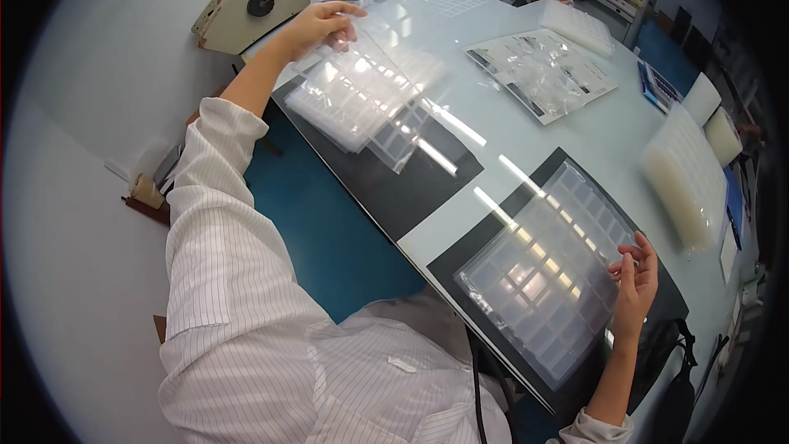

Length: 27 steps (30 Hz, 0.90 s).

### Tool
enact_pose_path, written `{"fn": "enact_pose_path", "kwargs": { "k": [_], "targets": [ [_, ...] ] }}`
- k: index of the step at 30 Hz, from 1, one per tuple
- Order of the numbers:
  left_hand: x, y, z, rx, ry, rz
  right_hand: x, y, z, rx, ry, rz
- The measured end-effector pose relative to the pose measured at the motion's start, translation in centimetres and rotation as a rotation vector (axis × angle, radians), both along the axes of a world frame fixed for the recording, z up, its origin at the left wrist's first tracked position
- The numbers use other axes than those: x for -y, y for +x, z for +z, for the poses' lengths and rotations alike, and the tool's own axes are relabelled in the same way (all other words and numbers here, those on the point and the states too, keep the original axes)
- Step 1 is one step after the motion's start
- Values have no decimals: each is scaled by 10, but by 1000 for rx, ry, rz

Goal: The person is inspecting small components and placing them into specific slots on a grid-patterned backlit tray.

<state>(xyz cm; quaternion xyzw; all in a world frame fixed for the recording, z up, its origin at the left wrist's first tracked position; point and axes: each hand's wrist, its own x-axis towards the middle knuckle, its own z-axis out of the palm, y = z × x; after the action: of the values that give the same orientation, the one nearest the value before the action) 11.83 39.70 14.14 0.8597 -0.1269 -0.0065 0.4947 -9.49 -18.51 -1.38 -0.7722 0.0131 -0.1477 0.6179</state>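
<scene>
Clear gridded plastic tray [386, 82] pinched in left hand [329, 26], tray stack [329, 115] just beneath, right hand [634, 284] loosely parted at edge of flat tray [542, 271].

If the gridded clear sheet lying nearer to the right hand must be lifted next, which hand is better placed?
Probably the right hand: it is at the edge of the gridded clear sheet. The left hand is farther away and seems occupied, holding another clear sheet.

From the head, one fisheye view looks steeply down and forward across the table [596, 144], the coat [362, 370] nearest.
</scene>
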Motion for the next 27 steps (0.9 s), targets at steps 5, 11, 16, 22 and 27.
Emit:
{"fn": "enact_pose_path", "kwargs": {
  "k": [5, 11, 16, 22, 27],
  "targets": [
    [-66, 49, -39, -246, 108, 244, 22, -1, -14, 60, -166, -135],
    [-116, 99, -100, 52, 525, 364, 28, 0, -7, -58, -400, -244],
    [-85, 130, -140, 231, 1112, 674, 23, -4, 1, 24, -573, -310],
    [52, 110, -153, 672, 543, 196, 37, -6, -11, 70, -849, -382],
    [252, -14, -133, 528, 123, -295, 37, 2, -11, 101, -895, -390]
  ]
}}
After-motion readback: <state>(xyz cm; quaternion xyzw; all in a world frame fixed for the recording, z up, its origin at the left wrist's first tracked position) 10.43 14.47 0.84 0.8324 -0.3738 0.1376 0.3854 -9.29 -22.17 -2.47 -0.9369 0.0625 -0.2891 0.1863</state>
